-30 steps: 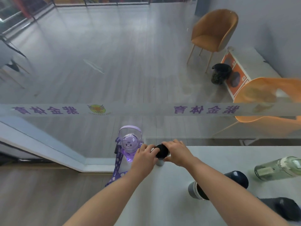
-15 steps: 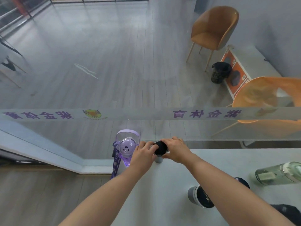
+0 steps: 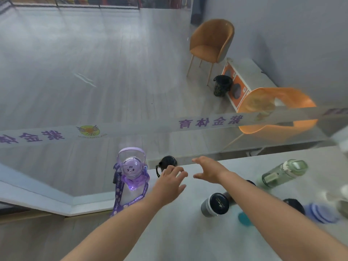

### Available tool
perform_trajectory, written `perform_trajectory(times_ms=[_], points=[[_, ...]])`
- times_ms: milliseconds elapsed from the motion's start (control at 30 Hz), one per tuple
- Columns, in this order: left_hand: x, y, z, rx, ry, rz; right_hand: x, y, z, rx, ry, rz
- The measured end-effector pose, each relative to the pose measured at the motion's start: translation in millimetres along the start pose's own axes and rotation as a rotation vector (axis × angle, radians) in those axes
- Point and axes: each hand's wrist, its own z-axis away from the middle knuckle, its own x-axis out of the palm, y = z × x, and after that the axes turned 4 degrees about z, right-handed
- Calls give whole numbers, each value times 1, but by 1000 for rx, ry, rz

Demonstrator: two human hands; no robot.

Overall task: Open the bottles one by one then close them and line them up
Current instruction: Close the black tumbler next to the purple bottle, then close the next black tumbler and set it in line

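A purple clear bottle [image 3: 131, 172] with a strap stands upright at the table's far left corner. Right of it stands a small black-capped bottle [image 3: 167, 162], close to the glass wall. My left hand [image 3: 170, 183] hovers just in front of that bottle with fingers apart, holding nothing. My right hand [image 3: 209, 169] is open too, a little to the right of the bottle. A grey flask with a black lid [image 3: 215, 204] lies on its side under my right forearm. A green clear bottle [image 3: 284, 173] lies on its side at the right.
The white table [image 3: 188, 232] ends at a glass wall with a printed strip. More bottles, blurred, lie at the right edge: a dark one [image 3: 293, 203] and a blue ribbed one [image 3: 320, 213]. A teal cap [image 3: 243, 219] lies near the flask.
Both hands have let go of the black-capped bottle and pulled back, fingers spread. The view has swung to the right, showing more bottles.
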Motion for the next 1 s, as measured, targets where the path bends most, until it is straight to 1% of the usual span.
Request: perform_trajectory(times_ms=[233, 300, 400, 567, 733, 833, 1000], points=[[34, 66, 2, 158, -151, 43, 25, 35, 92, 256, -96, 1], [43, 77, 7, 164, -176, 38, 39, 39, 110, 289, -127, -17], [53, 90, 16, 154, -158, 51, 60, 45, 123, 286, -113, -45], [66, 96, 21, 68, -108, 48, 79, 50, 112, 184, -43, -75], [70, 84, 6, -111, 8, 74, 63, 56, 71, 8, -31, -89], [69, 75, 0, -208, 58, 110, 49, 59, 43, -94, -76, -42], [69, 87, -1, -256, 69, 110, 43, 76, 15, -270, -194, 107]])
